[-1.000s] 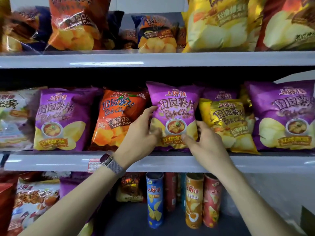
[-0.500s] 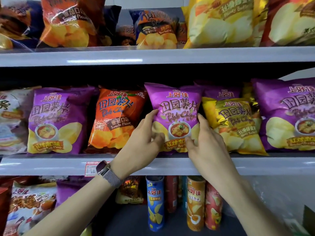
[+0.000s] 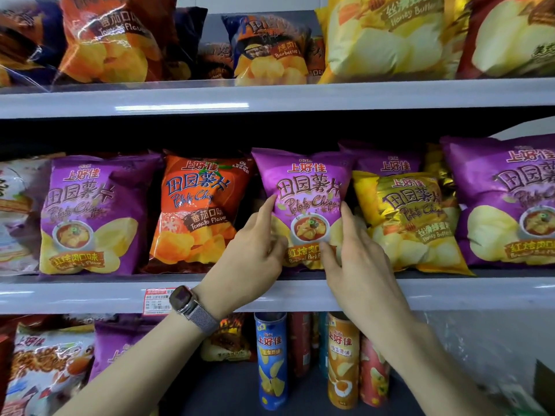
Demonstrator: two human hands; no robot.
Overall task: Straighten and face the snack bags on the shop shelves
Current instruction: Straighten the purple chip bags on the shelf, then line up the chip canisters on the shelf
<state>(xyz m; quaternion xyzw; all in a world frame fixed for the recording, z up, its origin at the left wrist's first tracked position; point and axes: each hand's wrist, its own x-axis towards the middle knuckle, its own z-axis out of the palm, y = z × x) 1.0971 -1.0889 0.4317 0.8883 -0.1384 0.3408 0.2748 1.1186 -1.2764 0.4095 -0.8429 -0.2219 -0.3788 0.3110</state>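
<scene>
A purple chip bag [image 3: 306,187] stands upright at the middle of the middle shelf [image 3: 450,292], its front facing me. My left hand [image 3: 255,256] grips its lower left side and my right hand [image 3: 357,265] grips its lower right side. To its left stands an orange tomato bag [image 3: 198,208], then another purple bag [image 3: 87,214]. A gold honey butter bag [image 3: 411,220] leans at its right, in front of a half-hidden purple bag [image 3: 387,160]. A large purple bag [image 3: 507,202] fills the right end.
The upper shelf [image 3: 270,97] carries orange, dark blue and yellow chip bags. Below, chip cans [image 3: 270,358] stand upright beside more bags [image 3: 45,364]. A price tag [image 3: 157,300] hangs on the middle shelf edge. A watch sits on my left wrist.
Both hands have stayed on the middle purple bag, and my right hand has slid up its right side. The bag now stands a little straighter.
</scene>
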